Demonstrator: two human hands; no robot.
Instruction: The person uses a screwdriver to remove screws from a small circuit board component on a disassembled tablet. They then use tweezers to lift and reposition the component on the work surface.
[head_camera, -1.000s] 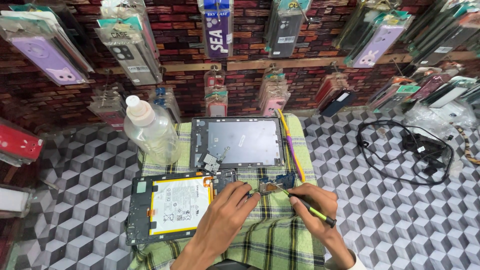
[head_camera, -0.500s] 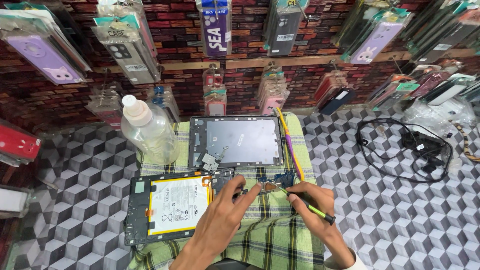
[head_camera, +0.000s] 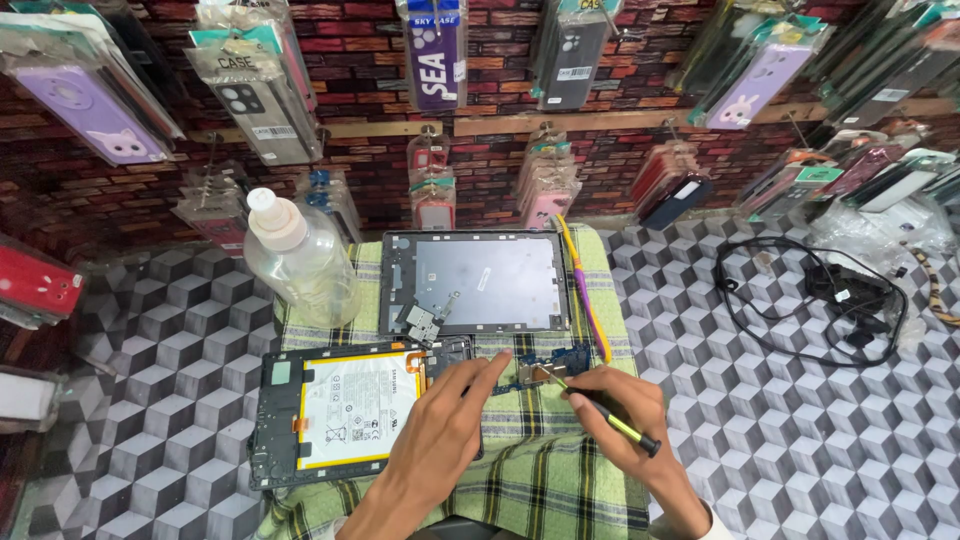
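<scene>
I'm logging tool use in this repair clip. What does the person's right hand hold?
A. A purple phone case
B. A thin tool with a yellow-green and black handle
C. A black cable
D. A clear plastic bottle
B: the right hand grips a thin screwdriver-like tool, its tip at the small blue circuit board, while the clear bottle and black cable lie apart.

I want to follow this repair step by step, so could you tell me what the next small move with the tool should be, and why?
Probably a slight lift with the tool tip. The right hand holds the yellow-and-black tool with its tip at the blue circuit board, while the left hand steadies the board by the opened tablet body. Whether the tip is under an edge cannot be told.
</scene>
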